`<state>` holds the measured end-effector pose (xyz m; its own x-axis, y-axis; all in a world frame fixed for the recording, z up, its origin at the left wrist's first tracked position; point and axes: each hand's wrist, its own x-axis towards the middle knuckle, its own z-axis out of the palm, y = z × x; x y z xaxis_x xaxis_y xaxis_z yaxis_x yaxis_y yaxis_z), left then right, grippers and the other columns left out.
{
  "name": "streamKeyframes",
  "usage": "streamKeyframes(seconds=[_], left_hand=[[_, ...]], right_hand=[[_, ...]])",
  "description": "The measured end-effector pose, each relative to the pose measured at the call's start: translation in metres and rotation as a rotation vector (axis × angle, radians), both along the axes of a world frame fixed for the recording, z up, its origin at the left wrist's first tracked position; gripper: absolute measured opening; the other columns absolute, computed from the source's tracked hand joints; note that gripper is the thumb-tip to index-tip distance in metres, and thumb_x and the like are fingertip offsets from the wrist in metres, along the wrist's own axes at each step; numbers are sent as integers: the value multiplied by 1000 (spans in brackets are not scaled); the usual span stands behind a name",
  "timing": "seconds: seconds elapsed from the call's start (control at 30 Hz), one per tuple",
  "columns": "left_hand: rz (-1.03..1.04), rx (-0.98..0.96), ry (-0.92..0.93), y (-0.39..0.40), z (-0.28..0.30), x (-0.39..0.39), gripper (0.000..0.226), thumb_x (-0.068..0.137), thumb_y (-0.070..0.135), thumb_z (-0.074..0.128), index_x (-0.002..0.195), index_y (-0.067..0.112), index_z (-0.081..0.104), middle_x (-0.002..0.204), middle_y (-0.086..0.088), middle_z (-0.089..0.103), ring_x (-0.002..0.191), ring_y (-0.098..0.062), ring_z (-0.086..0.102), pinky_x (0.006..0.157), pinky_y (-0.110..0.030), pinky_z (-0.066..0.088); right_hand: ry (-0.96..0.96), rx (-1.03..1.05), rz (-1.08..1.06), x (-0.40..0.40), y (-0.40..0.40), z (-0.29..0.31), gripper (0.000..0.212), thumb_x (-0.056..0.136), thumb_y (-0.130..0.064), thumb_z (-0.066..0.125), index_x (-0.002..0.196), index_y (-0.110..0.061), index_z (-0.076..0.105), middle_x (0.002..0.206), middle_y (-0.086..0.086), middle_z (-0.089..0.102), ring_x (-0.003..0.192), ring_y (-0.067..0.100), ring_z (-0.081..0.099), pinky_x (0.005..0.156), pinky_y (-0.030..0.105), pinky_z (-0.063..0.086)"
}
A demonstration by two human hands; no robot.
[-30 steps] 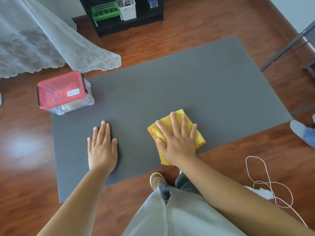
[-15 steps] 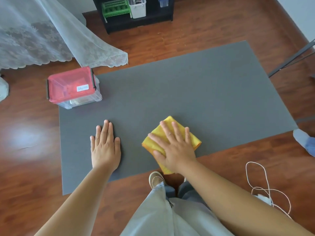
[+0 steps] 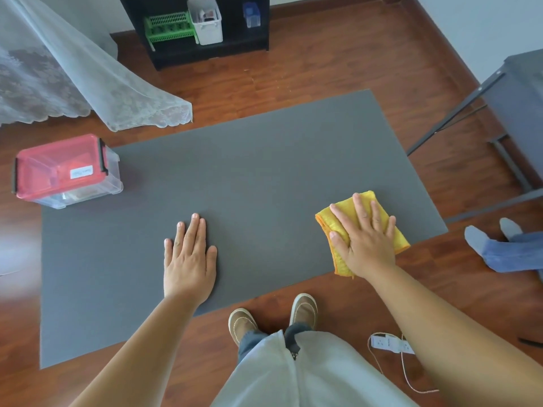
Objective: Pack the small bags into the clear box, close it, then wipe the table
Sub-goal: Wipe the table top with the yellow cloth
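Note:
The clear box point(image 3: 66, 174) with a red lid closed on it stands at the far left corner of the grey table point(image 3: 249, 177). A folded yellow cloth point(image 3: 393, 230) lies near the table's front right edge. My right hand point(image 3: 364, 239) presses flat on the cloth, fingers spread. Flat on the bare tabletop left of centre rests my left hand point(image 3: 189, 254), palm down and holding nothing. No small bags are visible outside the box.
A black shelf point(image 3: 205, 27) with a green basket and a white bin stands at the back. A lace curtain point(image 3: 88, 77) hangs at the left. Another person's legs point(image 3: 505, 248) and a metal frame point(image 3: 458, 110) are at the right. A power strip point(image 3: 390, 343) lies on the floor.
My right hand has slid the yellow cloth to the right along the front edge of the table. The left hand stays flat on the table. The camera view has shifted.

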<state>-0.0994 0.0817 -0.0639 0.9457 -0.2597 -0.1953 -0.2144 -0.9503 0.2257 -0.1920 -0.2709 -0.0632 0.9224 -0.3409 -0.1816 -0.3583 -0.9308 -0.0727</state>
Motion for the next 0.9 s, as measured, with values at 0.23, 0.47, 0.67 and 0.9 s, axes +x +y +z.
streamKeyframes(seconds=[0.23,0.47,0.67,0.9], left_hand=[[30,-1,2,-33,-1,-2,58,99,39,22,153,22,7,161,9,0,147,-19,-4,118,-44,2],[61,12,-3,-54,-2,-2,59,99,39,23,153,22,7,161,8,1,147,-20,-3,118,-44,3],[88,15,-10,-66,-4,-1,59,99,38,24,153,20,8,161,7,4,147,-21,-1,118,-45,5],[85,26,-11,-71,-4,1,60,98,41,21,153,21,6,161,8,2,147,-20,-2,118,-45,7]], right_hand=[[15,-1,-68,1,-46,3,57,90,-68,16,145,-59,3,163,-7,-5,148,32,-4,111,67,8],[37,14,-116,3,-85,4,57,88,-70,9,143,-61,-3,162,-8,-10,148,29,-9,112,66,4],[35,5,-121,3,-97,4,56,90,-68,10,143,-60,-2,163,-6,-8,148,32,-6,110,70,8],[23,2,-119,3,-96,2,56,89,-70,6,142,-61,-6,163,-5,-7,148,34,-5,108,71,10]])
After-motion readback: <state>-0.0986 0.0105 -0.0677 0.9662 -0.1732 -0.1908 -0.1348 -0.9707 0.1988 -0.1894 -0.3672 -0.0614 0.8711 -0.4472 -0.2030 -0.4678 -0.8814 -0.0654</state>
